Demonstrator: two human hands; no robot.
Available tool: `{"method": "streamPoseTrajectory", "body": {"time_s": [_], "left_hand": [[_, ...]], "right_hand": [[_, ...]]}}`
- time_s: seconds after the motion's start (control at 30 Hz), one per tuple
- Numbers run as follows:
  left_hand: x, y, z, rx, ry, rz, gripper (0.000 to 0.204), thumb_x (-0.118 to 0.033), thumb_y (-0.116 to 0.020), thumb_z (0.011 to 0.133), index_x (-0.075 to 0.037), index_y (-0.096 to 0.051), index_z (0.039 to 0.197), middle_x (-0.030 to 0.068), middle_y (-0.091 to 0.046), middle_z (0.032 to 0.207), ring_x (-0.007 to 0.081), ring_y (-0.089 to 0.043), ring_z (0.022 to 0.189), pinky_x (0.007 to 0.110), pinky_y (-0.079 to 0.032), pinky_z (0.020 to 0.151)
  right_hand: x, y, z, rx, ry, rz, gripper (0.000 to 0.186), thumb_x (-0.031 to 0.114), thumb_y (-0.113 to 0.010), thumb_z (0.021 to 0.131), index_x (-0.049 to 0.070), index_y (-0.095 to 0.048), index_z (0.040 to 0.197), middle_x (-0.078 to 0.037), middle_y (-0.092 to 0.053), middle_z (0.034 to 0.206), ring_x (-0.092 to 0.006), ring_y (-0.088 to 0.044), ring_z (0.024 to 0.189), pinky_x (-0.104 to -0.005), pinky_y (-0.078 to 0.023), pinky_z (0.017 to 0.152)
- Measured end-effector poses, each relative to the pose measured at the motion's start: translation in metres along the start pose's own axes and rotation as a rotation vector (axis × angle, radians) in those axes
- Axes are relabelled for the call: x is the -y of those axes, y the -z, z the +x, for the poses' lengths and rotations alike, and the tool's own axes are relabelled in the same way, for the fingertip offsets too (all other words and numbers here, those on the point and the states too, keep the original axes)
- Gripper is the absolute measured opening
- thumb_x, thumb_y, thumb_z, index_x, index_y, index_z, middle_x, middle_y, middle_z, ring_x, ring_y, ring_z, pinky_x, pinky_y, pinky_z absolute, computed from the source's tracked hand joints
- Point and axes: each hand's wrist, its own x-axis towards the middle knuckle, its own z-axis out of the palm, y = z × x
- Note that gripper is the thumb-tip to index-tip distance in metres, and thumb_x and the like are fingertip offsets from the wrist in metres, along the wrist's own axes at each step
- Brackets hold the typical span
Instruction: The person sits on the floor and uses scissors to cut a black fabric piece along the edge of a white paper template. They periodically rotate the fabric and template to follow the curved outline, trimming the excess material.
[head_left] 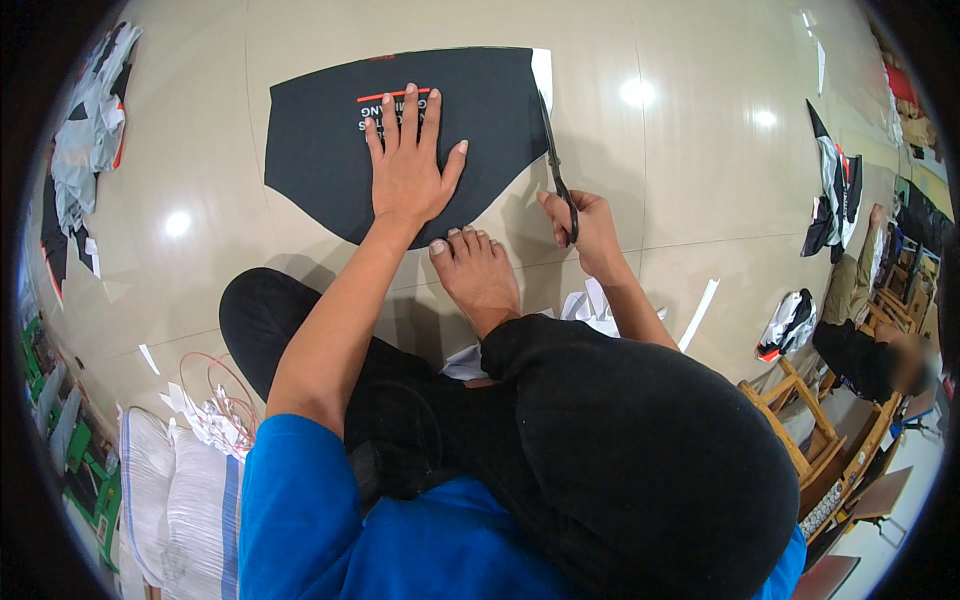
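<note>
A dark, curved fabric panel [490, 110] with printing and a red line lies flat on the tiled floor. My left hand [410, 160] rests on it, palm down with fingers spread. My right hand [588, 230] grips black-handled scissors [556, 165], whose blades lie along the panel's right edge. Past that edge a white strip [542, 75] shows at the upper right corner. The toes of my bare foot [475, 270] touch or nearly touch the panel's lower edge. How far the blades are apart is hard to make out.
White scraps [592, 305] lie beside my right forearm, and a white strip [699, 315] farther right. Fabric piles lie at far left [90, 130] and right [835, 180]. White sacks [200, 500] stand at lower left. Another person [850, 340] sits at right near wooden furniture [795, 420].
</note>
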Motion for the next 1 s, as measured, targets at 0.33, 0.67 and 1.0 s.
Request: {"method": "streamPoseTrajectory", "body": {"time_s": [0.33, 0.67, 1.0], "left_hand": [[0.001, -0.001, -0.001, 0.017, 0.001, 0.019, 0.078, -0.054, -0.053, 0.11, -0.018, -0.033, 0.175, 0.0176, -0.026, 0.181, 0.0436, -0.018, 0.168, 0.068, -0.014, 0.134], [-0.001, 0.002, 0.0, -0.006, -0.001, -0.006, 0.077, -0.053, -0.056, 0.109, -0.016, -0.036, 0.174, 0.0187, -0.03, 0.18, 0.0454, -0.023, 0.167, 0.069, -0.016, 0.133], [0.001, 0.0, 0.002, -0.047, 0.02, -0.091, 0.077, -0.047, -0.061, 0.108, -0.008, -0.039, 0.171, 0.0219, -0.034, 0.178, 0.0467, -0.024, 0.166, 0.068, -0.016, 0.132]], "right_hand": [[-0.004, -0.001, 0.004, -0.018, -0.001, 0.003, 0.035, 0.03, -0.088, 0.094, 0.002, -0.071, 0.086, 0.001, -0.06, 0.064, -0.0079, -0.054, 0.05, -0.0255, -0.04, 0.046], [0.01, -0.007, 0.005, -0.014, 0.001, 0.033, 0.037, 0.032, -0.089, 0.093, 0.002, -0.069, 0.083, 0.0, -0.059, 0.062, -0.0089, -0.054, 0.049, -0.0261, -0.039, 0.046], [0.007, 0.002, -0.002, -0.025, -0.025, 0.006, 0.04, 0.036, -0.088, 0.093, 0.004, -0.068, 0.08, 0.0, -0.058, 0.061, -0.0101, -0.055, 0.051, -0.0274, -0.04, 0.048]]}}
